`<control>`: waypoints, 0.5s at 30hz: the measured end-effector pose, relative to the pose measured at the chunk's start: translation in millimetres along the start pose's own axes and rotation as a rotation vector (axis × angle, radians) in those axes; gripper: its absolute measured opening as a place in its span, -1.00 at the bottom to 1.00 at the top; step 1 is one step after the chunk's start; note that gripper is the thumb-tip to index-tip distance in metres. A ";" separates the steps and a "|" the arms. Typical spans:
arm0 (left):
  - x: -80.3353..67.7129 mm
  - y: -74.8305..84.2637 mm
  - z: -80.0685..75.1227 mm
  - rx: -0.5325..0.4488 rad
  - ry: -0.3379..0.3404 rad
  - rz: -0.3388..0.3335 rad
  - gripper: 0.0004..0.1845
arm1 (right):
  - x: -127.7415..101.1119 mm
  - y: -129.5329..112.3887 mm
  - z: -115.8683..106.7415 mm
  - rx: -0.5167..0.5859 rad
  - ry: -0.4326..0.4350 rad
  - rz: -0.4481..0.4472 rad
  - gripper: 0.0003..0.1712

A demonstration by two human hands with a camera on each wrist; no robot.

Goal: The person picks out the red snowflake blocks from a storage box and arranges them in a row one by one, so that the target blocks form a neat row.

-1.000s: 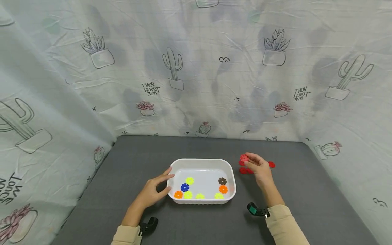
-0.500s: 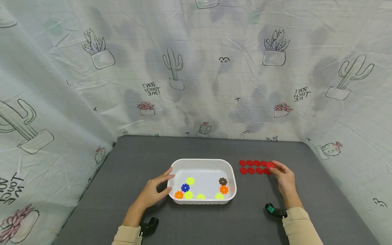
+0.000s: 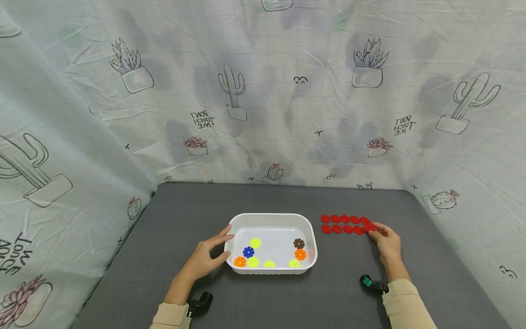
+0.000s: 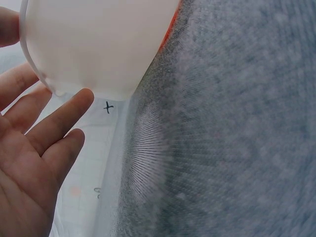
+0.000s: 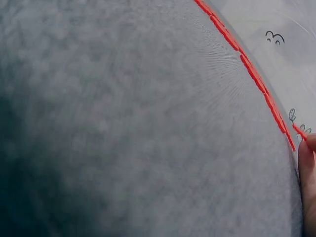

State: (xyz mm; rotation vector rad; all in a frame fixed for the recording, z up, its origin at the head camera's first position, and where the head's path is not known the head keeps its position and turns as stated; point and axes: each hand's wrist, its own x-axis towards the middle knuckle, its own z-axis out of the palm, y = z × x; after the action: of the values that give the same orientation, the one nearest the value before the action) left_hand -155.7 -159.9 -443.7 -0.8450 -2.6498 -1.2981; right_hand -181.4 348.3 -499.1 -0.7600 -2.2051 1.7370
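My right hand (image 3: 389, 246) pinches a red flower-shaped plastic disc (image 3: 370, 227) between thumb and fingertips, at the right end of the nearer of two rows of red discs (image 3: 336, 229). In the right wrist view, the held disc (image 5: 299, 132) appears edge-on and tilted, just above the line of red discs (image 5: 254, 74). My left hand (image 3: 207, 256) rests against the left side of a white tray (image 3: 271, 270), thumb and fingers spread along its rim. From the left wrist, its fingers (image 4: 61, 121) look extended beside the tray wall (image 4: 98, 44).
Inside the tray lie several discs: yellow (image 3: 255, 243), blue (image 3: 248, 252), orange (image 3: 300, 254) and brown (image 3: 298, 243). A grey cloth-covered table (image 3: 279, 301) carries everything. A patterned curtain (image 3: 267, 100) hangs behind and at both sides.
My right hand has moved from the left part of the red rows to their right end, then slightly nearer, with a red disc pinched in it. The left hand and tray stay put.
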 end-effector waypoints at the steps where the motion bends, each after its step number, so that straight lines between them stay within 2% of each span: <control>1: 0.1 -0.5 0.2 0.001 0.000 -0.001 -0.56 | 1.0 1.3 0.4 -0.050 0.014 -0.008 -0.54; 6: 0.4 0.0 0.3 0.000 -0.003 -0.012 -0.55 | 1.4 2.5 3.0 -0.254 0.059 -0.060 -0.59; 12: 0.9 -0.3 0.0 0.004 0.004 0.011 -0.56 | -1.9 0.3 3.6 -0.403 0.094 -0.086 -0.62; 15: 0.3 -8.2 3.2 0.012 0.010 0.012 -0.55 | -3.1 0.0 3.0 -0.443 0.093 -0.100 -0.62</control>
State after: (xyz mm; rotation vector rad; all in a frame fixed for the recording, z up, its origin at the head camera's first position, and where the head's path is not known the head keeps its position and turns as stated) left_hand -159.5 -161.4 -451.5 -0.8485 -2.6384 -1.2788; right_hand -180.3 344.1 -499.4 -0.7842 -2.5437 1.1516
